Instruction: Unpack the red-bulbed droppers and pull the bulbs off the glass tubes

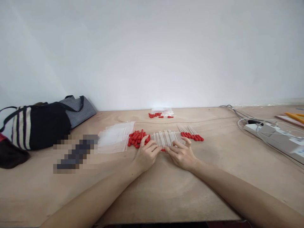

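Note:
Between the fingertips of both hands, low over the near edge of the tube row, a small red rubber dropper bulb (163,150) shows, mostly covered. My left hand (147,154) pinches its left side, and my right hand (182,155) has its fingers closed at its right side. Whether a tube is in the bulb is hidden. Just beyond the hands lies a row of clear dropper tubes (163,138). Loose red bulbs (136,138) are heaped by my left hand. Right of the row, several droppers with red bulbs fitted (196,137) lie side by side, tips pointing away.
Clear zip bags (114,137) lie left of the bulb heap. Farther back are more red bulbs (154,115) beside a small clear bag (162,110). A black bag (47,125) stands at the left; a white power strip (273,136) with cables is at the right.

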Motion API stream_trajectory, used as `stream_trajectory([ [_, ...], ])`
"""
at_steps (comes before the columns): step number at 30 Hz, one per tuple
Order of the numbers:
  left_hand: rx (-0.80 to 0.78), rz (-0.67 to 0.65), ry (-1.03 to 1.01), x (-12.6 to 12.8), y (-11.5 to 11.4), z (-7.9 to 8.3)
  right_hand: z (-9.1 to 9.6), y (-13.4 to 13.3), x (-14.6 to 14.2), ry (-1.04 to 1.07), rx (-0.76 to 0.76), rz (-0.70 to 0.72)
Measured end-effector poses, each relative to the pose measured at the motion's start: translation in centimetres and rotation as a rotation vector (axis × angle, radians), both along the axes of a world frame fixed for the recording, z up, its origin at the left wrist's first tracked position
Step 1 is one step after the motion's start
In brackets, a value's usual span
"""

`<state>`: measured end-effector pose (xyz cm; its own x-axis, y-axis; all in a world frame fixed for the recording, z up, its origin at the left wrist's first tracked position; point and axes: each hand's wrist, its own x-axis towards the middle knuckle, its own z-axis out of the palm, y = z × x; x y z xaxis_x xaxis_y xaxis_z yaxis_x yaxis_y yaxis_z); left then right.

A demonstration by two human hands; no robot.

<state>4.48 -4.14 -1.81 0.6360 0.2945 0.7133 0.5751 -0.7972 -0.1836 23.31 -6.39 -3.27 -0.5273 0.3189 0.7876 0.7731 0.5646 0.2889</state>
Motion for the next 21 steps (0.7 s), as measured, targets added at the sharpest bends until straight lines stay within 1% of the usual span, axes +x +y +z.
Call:
stream_trajectory([
  [7, 0.012, 0.044, 0.051, -0.1, -0.3, 0.0, 0.1, -0.1, 0.3, 0.031, -0.022, 0.029],
  [12, -0.019, 0.07, 0.044, 0.0, -0.8, -0.1, 0.2, -0.6, 0.3, 0.034, -0.144, 0.031],
  [15, -0.036, 0.098, 0.024, -0.5, -0.7, 0.0, 0.4, -0.8, 1.2, 0.042, -0.19, 0.023],
  [17, -0.035, 0.16, -0.02, -1.0, -0.5, 0.0, 0.8, -0.6, 2.2, 0.084, -0.206, -0.002],
  [19, -0.043, 0.203, -0.06, -1.4, -0.2, 0.1, 1.2, -0.3, 3.2, 0.178, -0.225, -0.068],
  [21, -0.077, 0.172, -0.074, -1.5, 0.1, 0.2, 1.6, 0.2, 3.8, 0.27, -0.26, -0.116],
])
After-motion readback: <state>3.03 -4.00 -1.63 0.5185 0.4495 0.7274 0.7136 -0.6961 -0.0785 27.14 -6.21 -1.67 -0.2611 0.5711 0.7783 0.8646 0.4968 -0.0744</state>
